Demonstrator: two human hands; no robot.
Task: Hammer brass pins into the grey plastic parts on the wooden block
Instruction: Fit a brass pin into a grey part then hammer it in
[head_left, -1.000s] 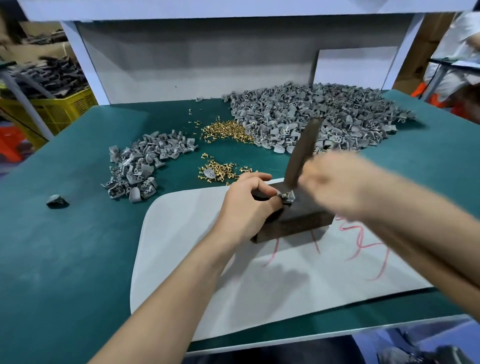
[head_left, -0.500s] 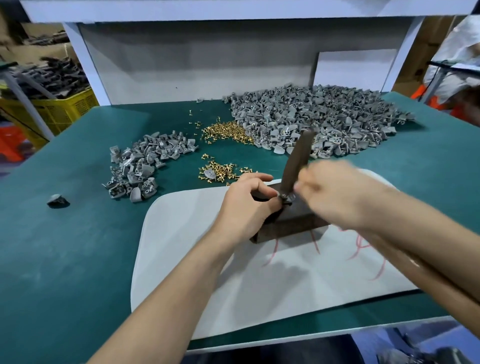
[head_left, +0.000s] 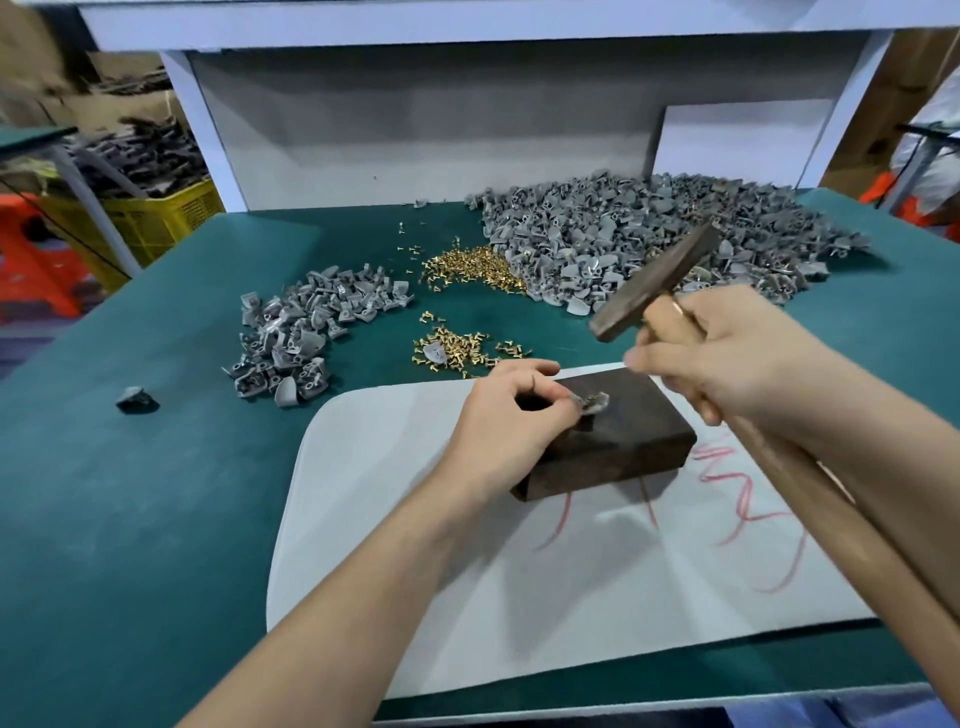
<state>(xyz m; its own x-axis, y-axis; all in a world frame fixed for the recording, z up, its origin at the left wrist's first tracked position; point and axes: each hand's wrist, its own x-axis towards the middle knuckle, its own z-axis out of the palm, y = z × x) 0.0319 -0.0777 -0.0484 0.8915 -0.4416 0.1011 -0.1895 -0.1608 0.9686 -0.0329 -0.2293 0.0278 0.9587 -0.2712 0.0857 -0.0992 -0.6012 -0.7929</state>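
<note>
A dark wooden block (head_left: 618, 441) lies on a white mat (head_left: 545, 571) in front of me. On the block's top sits a grey plastic part (head_left: 595, 402), pinched at its left end by my left hand (head_left: 511, 426). My right hand (head_left: 727, 358) grips the wooden handle of a hammer (head_left: 654, 283), whose dark head hangs raised above and to the right of the block. Two heaps of brass pins lie on the green table: a near heap of brass pins (head_left: 462, 351) and a far heap of brass pins (head_left: 472, 267). Whether a pin stands in the part is too blurred to tell.
A big pile of grey parts (head_left: 649, 239) covers the back right of the table, a smaller pile of grey parts (head_left: 306, 332) lies at the left. One dark piece (head_left: 136, 399) sits alone at far left. A yellow crate (head_left: 156, 218) stands beyond the table's left edge.
The hammer head was down on the part on the block; it has now swung up and to the right. My left hand has stayed on the part.
</note>
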